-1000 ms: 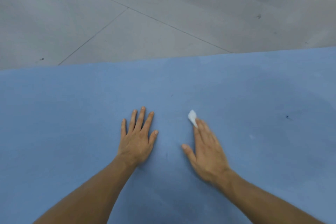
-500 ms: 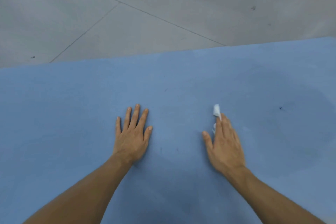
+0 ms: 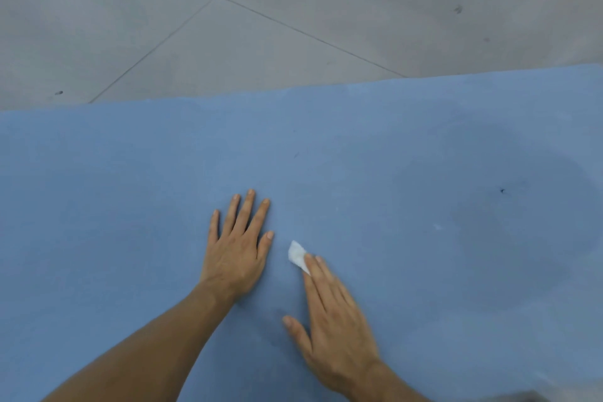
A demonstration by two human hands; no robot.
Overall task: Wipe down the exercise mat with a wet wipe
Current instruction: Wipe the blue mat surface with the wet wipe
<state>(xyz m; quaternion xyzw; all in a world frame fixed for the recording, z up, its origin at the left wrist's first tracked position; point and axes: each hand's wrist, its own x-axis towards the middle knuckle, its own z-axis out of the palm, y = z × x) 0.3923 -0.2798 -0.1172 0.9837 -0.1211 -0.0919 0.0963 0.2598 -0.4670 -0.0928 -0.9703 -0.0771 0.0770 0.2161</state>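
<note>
Blue mat (image 3: 130, 189) flat; white wipe (image 3: 297, 254) on it.

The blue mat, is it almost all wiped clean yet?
Not yet. The darker, damp-looking patches on the right of the mat look already wiped. Right now the right hand presses the wet wipe flat beside the left hand, which rests on the mat. The left side shows no such patches, and a dark speck remains.

both hands (image 3: 236, 251) flat on mat (image 3: 424, 147)
</note>
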